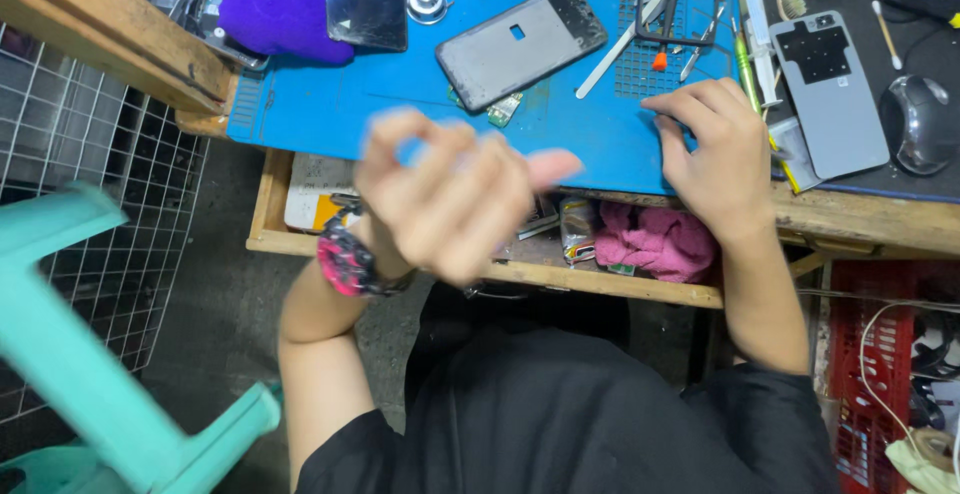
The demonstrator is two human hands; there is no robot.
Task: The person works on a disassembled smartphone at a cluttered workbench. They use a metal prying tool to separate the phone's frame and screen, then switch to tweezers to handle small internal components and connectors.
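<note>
We see our left hand [455,199] blurred, raised, fingers loosely curled on nothing. Our right hand [715,149] rests open-fingered at the blue mat's [330,104] near edge. The grey phone frame [520,46] lies tilted mid-mat.

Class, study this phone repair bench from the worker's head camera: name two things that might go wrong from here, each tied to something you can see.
1. The left hand is blurred in motion above the open drawer; if it holds a tiny part, which the blur hides, that part might drop among the clutter.
2. The small green circuit board lies loose on the blue mat beside the phone frame; a sweep of the right hand might knock it off.
</note>
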